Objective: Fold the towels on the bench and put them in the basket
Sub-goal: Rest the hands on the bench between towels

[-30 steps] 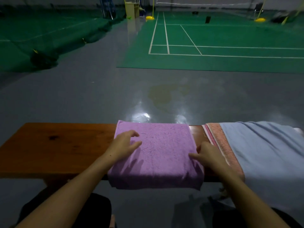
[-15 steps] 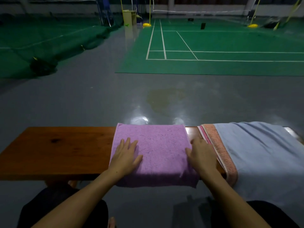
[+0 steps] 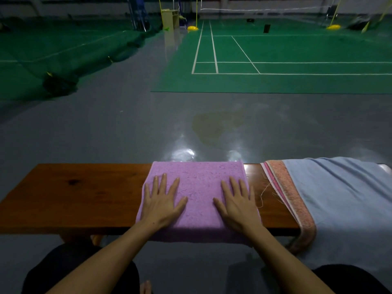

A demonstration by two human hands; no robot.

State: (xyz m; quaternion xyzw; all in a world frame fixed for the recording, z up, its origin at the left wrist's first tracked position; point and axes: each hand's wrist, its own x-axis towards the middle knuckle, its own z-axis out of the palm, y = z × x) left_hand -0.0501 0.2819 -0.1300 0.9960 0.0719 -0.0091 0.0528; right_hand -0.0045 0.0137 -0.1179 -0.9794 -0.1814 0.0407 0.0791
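A folded purple towel (image 3: 199,177) lies across the middle of the wooden bench (image 3: 84,194), its near edge hanging over the front. My left hand (image 3: 162,201) rests flat on its left half, fingers spread and straight. My right hand (image 3: 236,202) lies flat on its right half in the same way. To the right, a light blue towel (image 3: 339,198) with a pink patterned border (image 3: 293,196) is draped over the bench end. No basket is in view.
Bare bench top stretches to the left of the purple towel. Beyond the bench is a glossy grey floor, then green badminton courts with nets and yellow post bases (image 3: 192,28). My dark-clothed knees show at the bottom edge.
Both hands went from the towel's side edges onto its top and flattened out, fingers now straight. The camera view has tilted down slightly.
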